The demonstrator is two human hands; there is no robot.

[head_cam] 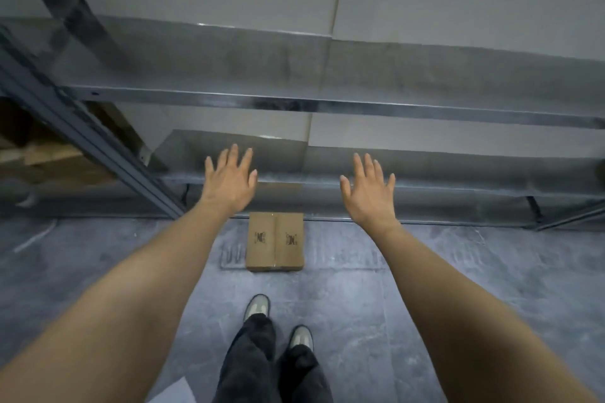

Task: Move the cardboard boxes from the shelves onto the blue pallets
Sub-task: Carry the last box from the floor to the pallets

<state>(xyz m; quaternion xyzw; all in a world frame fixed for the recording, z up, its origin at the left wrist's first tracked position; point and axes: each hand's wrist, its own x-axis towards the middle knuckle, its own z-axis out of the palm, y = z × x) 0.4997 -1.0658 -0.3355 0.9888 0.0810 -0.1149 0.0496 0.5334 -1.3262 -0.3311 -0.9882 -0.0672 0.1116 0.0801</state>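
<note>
A small brown cardboard box (275, 241) with two dark printed marks lies flat on the grey floor, just in front of the metal shelf unit. Both of my arms reach out over it. My left hand (229, 178) hovers above and to the left of the box, fingers spread and straight, holding nothing. My right hand (368, 188) hovers above and to the right of the box, fingers spread too, also holding nothing. Neither hand touches the box. No blue pallet is in view.
Two bare metal shelves (327, 101) run across the view, with a slanted grey upright post (82, 137) at the left. More cardboard boxes (49, 154) sit blurred behind that post. My shoes (258, 306) stand on the floor below the box. A white sheet (176, 393) lies at the bottom.
</note>
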